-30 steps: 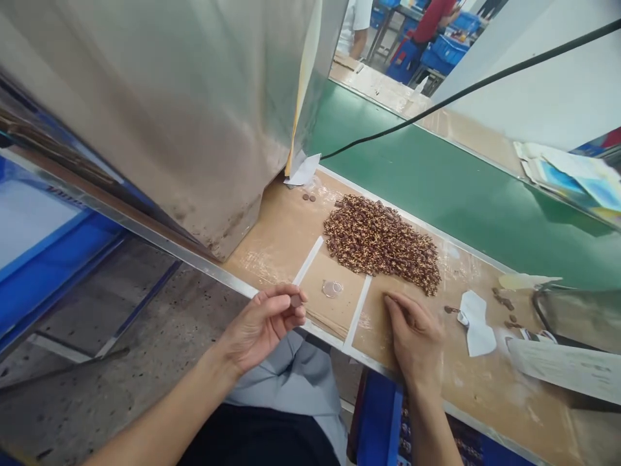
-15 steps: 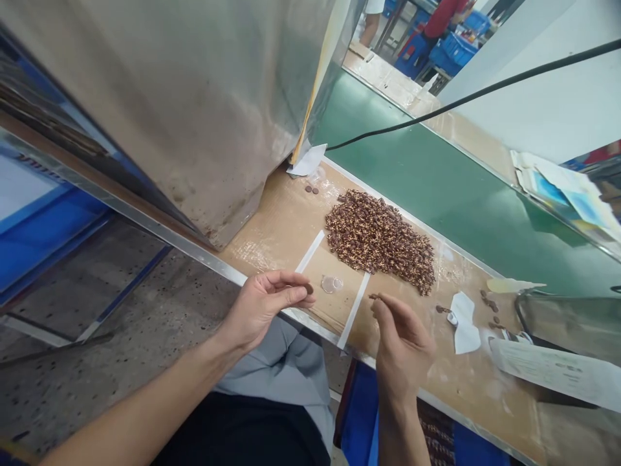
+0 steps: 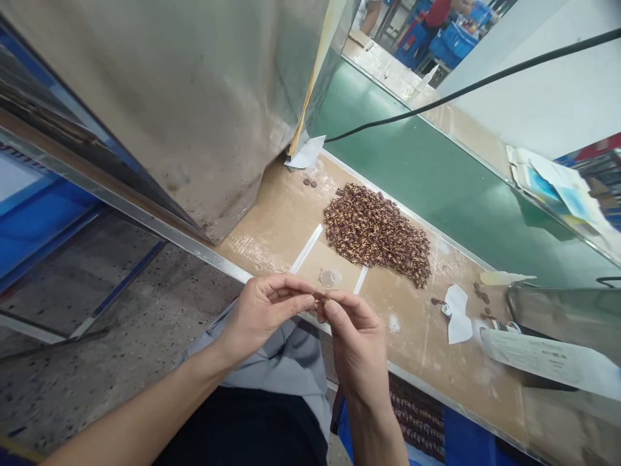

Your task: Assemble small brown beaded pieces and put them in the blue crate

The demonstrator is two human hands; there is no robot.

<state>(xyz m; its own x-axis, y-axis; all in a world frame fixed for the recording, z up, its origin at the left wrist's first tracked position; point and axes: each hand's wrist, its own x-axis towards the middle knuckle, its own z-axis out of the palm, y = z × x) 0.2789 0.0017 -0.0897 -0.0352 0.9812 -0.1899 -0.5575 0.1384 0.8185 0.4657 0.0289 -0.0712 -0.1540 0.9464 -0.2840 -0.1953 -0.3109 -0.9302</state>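
My left hand and my right hand meet at the fingertips above the table's near edge. In my left hand's pinch is a small brown disc, partly hidden by the fingers. My right thumb and forefinger close on a small brown and gold piece pressed against the disc; its exact form is hidden. Just beyond the fingers lies a clear round plastic piece on the brown tabletop. Farther back spreads a heap of small brown and gold pieces.
A large metal panel rises at left. Behind the heap runs a green belt, crossed by a black cable. White paper, a pale nozzle and a plastic sleeve lie at right. Two people are in the background.
My right hand has moved left to my left hand, bringing its small brown and gold piece against the disc. My left hand has stayed nearly in place.
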